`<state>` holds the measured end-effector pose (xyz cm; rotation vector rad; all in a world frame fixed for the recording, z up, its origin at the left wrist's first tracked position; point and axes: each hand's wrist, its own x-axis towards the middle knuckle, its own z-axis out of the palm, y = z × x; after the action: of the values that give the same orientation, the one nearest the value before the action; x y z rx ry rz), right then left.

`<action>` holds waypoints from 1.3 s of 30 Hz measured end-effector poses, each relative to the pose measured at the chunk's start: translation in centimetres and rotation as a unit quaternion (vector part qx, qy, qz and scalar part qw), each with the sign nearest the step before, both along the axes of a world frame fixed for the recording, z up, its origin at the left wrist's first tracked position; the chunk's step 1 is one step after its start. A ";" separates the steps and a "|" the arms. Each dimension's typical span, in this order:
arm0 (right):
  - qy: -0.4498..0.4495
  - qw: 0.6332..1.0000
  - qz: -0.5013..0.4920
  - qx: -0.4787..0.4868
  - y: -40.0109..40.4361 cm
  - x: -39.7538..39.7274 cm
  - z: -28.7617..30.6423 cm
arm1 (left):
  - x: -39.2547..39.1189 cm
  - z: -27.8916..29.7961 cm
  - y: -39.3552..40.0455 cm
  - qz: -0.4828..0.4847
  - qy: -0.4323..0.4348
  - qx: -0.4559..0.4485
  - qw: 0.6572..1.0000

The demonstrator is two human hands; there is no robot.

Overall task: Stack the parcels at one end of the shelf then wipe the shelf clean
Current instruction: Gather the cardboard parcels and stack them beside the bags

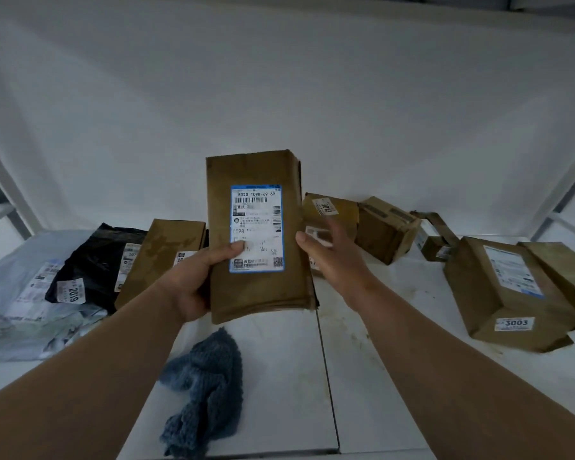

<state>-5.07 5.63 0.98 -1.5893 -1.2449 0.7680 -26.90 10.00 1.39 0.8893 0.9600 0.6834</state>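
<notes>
A tall brown parcel (256,293) with a blue-edged label is lifted above the middle of the white shelf (372,376). My left hand (196,280) grips its left edge, thumb across the label. My right hand (332,257) is at its right edge with fingers spread and relaxed, thumb touching the side. At the left lie a brown parcel (166,257), a black bag (93,263) marked 2019 and a grey bag (17,303). More brown parcels sit behind my right hand (332,207), further right (385,230) and at the far right (498,293). A blue knitted cloth (200,390) lies crumpled near the front.
A white back wall rises behind the shelf. Metal uprights (10,190) stand at the left and right ends. The shelf surface shows dirty marks near the right of centre. A seam runs front to back through the shelf's middle.
</notes>
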 end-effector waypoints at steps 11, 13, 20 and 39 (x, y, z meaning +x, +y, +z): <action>0.175 0.965 0.099 -0.167 1.1 -1.0 -0.8 | -0.6 -0.3 -0.2 -0.002 -0.009 -0.088 0.996; 0.185 0.965 0.086 -0.162 1.5 -1.2 -0.8 | -0.6 -0.3 0.0 0.004 -0.010 -0.092 0.996; 0.196 0.965 0.082 -0.154 1.7 -1.6 -0.4 | -1.0 -0.1 0.3 0.035 -0.017 -0.094 0.995; 0.217 0.964 0.080 -0.132 1.3 -1.3 -0.1 | -1.8 -1.7 1.6 0.032 0.031 0.114 0.992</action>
<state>-6.39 6.94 0.84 -1.4296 -0.9836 1.3534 -28.70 11.58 -0.27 1.0897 0.9824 0.8359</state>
